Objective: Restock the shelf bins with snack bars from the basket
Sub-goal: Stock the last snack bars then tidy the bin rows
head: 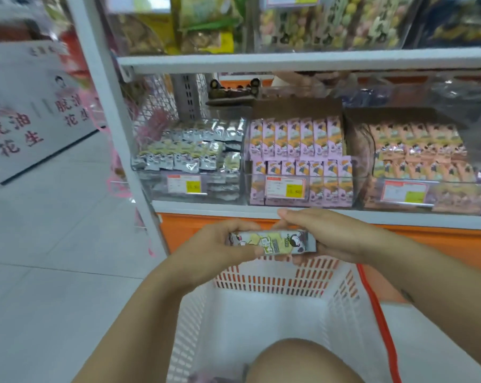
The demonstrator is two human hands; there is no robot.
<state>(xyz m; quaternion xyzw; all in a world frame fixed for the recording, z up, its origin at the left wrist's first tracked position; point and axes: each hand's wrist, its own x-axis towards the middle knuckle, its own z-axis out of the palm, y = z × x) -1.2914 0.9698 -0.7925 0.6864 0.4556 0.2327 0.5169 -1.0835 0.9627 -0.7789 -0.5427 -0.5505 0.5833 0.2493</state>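
A shop aisle with a pale tiled floor (54, 244) and a white metal shelf (289, 60) fills the view. Both hands hold one silver-and-yellow wrapped snack bar (272, 242) level: the left hand (206, 252) curls round its left end, the right hand (330, 236) round its right end. Just below the grip sits the white slotted plastic basket (275, 268). Beyond and above the grip, the clear bin of silver packets (189, 150) lies to the left, the clear bin of pink packets (297, 150) straight ahead and the clear bin of orange packets (416, 153) to the right.
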